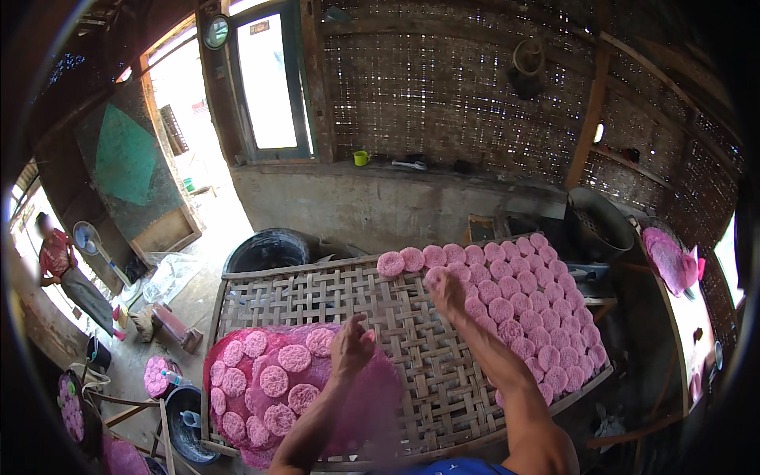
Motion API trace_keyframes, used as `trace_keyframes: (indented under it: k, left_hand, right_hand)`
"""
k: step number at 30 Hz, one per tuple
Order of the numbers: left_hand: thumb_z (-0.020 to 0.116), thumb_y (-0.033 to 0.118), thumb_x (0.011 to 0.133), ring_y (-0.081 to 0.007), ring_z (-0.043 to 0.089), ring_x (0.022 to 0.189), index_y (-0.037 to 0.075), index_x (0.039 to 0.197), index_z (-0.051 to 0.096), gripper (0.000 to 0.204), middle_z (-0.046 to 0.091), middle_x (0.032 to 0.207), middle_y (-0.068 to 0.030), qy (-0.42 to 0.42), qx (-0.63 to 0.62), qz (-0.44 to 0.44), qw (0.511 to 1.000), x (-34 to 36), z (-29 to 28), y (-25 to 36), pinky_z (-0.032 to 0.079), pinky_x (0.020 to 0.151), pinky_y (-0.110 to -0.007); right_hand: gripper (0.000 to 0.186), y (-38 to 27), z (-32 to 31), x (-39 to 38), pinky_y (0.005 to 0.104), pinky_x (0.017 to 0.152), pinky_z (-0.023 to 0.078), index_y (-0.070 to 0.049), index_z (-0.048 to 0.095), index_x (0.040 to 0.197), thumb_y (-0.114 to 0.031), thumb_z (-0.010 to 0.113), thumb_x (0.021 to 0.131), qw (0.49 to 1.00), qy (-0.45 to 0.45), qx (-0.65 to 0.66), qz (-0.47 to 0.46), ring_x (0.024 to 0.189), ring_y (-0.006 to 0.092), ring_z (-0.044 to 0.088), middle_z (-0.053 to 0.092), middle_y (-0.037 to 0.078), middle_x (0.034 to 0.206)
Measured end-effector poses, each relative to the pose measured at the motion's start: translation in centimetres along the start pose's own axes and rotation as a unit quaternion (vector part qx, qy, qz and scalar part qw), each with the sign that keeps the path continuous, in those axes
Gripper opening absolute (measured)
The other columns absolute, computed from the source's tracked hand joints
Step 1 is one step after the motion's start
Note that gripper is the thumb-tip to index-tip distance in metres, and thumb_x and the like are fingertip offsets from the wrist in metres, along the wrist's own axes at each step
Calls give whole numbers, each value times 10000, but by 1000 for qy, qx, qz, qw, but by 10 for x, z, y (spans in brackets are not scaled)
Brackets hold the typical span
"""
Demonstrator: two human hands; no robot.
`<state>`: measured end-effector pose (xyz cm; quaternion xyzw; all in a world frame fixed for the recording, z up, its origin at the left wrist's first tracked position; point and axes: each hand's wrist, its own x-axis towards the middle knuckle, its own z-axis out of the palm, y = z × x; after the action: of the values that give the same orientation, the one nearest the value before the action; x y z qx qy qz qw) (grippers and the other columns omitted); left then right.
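Observation:
My right hand point(448, 299) grips a pink lacy disc point(434, 277) beside rows of similar discs point(541, 338) on the right half of a woven slatted rack point(423, 364). My left hand point(350, 345), fingers curled, is over a crumpled magenta mesh sheet point(372, 400) at the rack's left; something small and pink shows at its fingers, too small to name. Several discs point(275, 381) lie spread on that sheet.
Black tubs point(281, 237) stand behind and left point(201, 443) of the rack. A dark metal vessel point(606, 245) is at back right. A person point(59, 261) stands at left near a fan point(87, 237). A ledge point(475, 178) holds a green mug point(361, 158).

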<state>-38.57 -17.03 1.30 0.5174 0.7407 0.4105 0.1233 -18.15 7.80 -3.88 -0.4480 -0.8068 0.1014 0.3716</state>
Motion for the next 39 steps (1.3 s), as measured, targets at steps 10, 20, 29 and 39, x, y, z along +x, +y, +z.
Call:
trace_keyframes:
  k: [10, 20, 29, 39]
  left_hand:
    - [774, 185, 928, -354, 575, 1378, 31, 1428, 596, 552, 648, 1418, -187, 56, 36, 63, 996, 4, 32, -11, 471, 1147, -461]
    - [715, 192, 913, -360, 650, 1143, 42, 1199, 663, 327, 714, 1111, -179, 82, 273, -26, 958, -22, -40, -105, 474, 1009, -496]
    - [787, 211, 946, -349, 745, 865, 77, 1336, 630, 441, 756, 1075, -199, 23, 43, -75, 996, 11, 0, -11, 580, 783, -467]
    - [696, 329, 991, -359, 453, 1505, -40, 1493, 538, 643, 546, 1570, -227, 49, 270, -61, 960, -33, -76, -93, 273, 1300, -489]
  right_hand:
    - [421, -44, -11, 0, 488, 781, 611, 2, 732, 1125, -357, 724, 906, 924, -185, 251, 222, 962, 331, 759, 771, 194, 1036]
    - [570, -7, 19, 46, 494, 964, 562, -116, 655, 1350, -410, 767, 875, 991, -78, -100, 31, 1155, 376, 674, 675, 177, 1257]
    - [545, -101, 17, -54, 415, 745, 620, -42, 775, 1082, -571, 668, 1006, 755, -414, 420, 287, 823, 244, 776, 790, 125, 951]
    - [282, -58, 63, 5, 482, 777, 610, -58, 723, 1162, -279, 681, 992, 974, -142, 173, 37, 897, 367, 762, 768, 214, 987]
